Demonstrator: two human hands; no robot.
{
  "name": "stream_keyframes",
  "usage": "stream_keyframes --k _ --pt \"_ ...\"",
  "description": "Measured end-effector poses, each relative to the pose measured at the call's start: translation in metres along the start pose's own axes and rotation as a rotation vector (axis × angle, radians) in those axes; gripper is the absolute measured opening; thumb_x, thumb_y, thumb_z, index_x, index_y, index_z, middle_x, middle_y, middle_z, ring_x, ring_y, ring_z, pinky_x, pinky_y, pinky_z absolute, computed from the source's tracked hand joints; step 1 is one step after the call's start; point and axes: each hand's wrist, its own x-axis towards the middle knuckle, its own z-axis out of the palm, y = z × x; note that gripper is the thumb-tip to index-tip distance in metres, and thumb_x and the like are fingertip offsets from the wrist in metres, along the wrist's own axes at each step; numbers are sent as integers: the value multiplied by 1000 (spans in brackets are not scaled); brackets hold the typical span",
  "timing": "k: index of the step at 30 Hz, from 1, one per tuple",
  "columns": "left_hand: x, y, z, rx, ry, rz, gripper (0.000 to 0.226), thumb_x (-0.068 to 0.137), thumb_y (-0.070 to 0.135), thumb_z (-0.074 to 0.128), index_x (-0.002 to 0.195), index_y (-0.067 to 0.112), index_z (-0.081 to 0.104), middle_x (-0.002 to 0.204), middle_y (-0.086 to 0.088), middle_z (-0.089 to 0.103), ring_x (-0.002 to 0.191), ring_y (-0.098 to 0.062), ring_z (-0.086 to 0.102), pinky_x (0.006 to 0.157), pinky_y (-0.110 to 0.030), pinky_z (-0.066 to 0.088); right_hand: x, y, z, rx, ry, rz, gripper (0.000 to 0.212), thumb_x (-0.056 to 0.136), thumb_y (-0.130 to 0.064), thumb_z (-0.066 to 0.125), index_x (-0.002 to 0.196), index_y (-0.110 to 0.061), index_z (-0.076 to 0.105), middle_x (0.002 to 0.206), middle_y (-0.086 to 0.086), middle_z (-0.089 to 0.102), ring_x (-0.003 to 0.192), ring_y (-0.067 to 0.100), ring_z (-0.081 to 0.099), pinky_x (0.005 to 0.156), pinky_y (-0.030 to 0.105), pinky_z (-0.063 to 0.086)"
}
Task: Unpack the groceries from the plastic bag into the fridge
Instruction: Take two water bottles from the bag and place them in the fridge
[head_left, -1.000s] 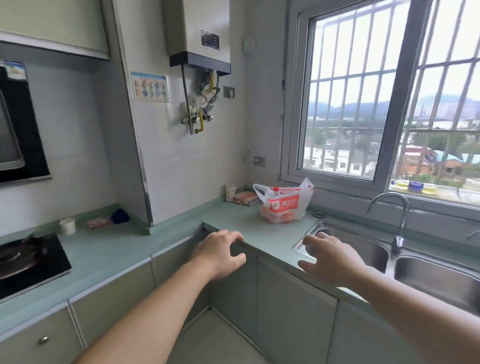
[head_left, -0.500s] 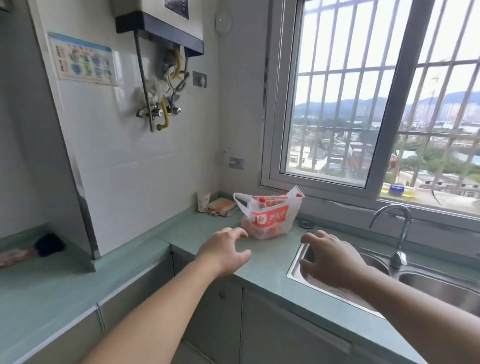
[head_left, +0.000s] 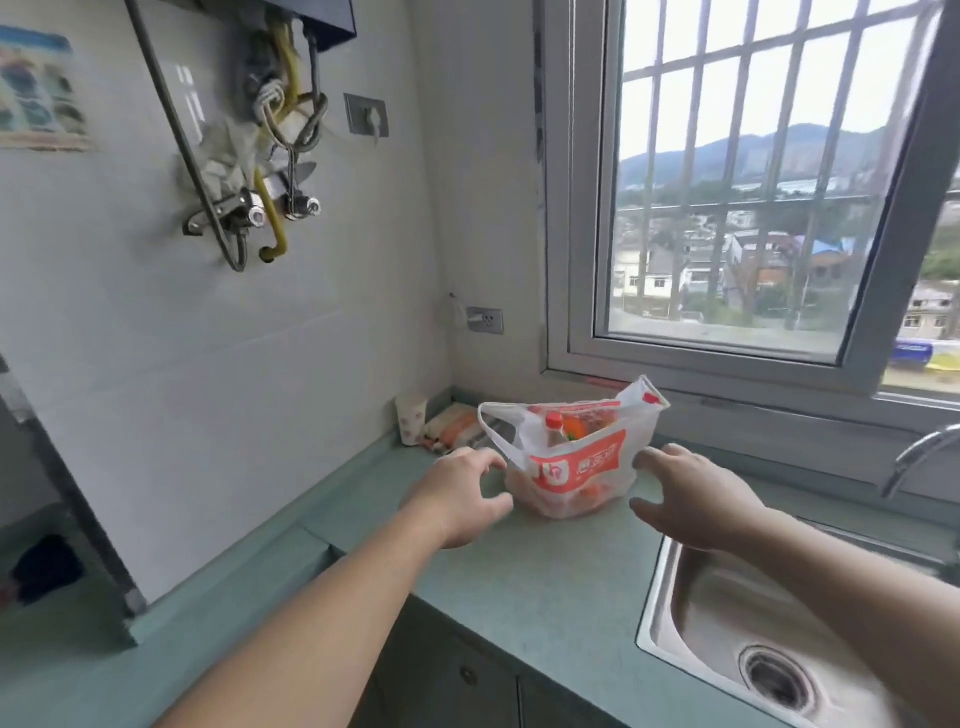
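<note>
Green counter bears white-and-orange plastic bag between two wide-spread, empty grips.

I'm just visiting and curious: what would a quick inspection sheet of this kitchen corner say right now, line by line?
Surface: pale green countertop, mostly bare, dry-looking.
Job's things: white and red plastic grocery bag standing on it, handles up, red-capped bottle poking out; no fridge in view.
Clutter: white patterned paper cup and striped folded cloth in the corner behind the bag.
Grippers: left hand and right hand open, either side of the bag, gripping nothing.
Cables: hoses and pipes hanging under the wall heater.
Surroundings: steel sink at right, barred window, wall socket.
</note>
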Motion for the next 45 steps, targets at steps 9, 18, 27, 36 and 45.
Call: stream_keyframes --k 9,18,27,36,45 --pt "152 -27 24 -34 -63 130 43 83 41 59 125 29 56 127 4 57 114 -18 54 92 -28 45 111 12 28 -52 13 72 45 84 -48 54 126 -34 48 123 -8 54 109 16 58 79 28 46" --pt "282 -48 56 -35 -175 312 52 85 45 57 134 33 47 131 6 56 117 -17 54 94 -33 46 186 14 43 -158 -37 240 47 83 -47 52 128 -37 49 128 -8 53 114 19 55 86 33 48" --pt "329 -34 108 -18 -287 411 53 90 50 53 139 37 39 141 7 48 121 -20 51 91 -43 54 230 46 73 -133 -83 284 39 85 -45 53 121 -32 52 126 -9 53 111 16 56 80 30 48" --pt "352 -13 144 293 -293 451 29 98 48 43 108 23 54 98 1 54 93 -22 60 74 -30 50 304 67 106 -21 -90 182 30 94 -36 50 120 -24 57 122 -5 61 101 17 61 63 25 46" --pt "355 1 166 300 -159 412 20 99 34 39 106 22 54 92 -1 54 77 -19 50 63 -29 43 363 115 134 -506 -402 -36 38 83 -8 44 117 -20 58 118 6 57 108 26 53 88 42 45"
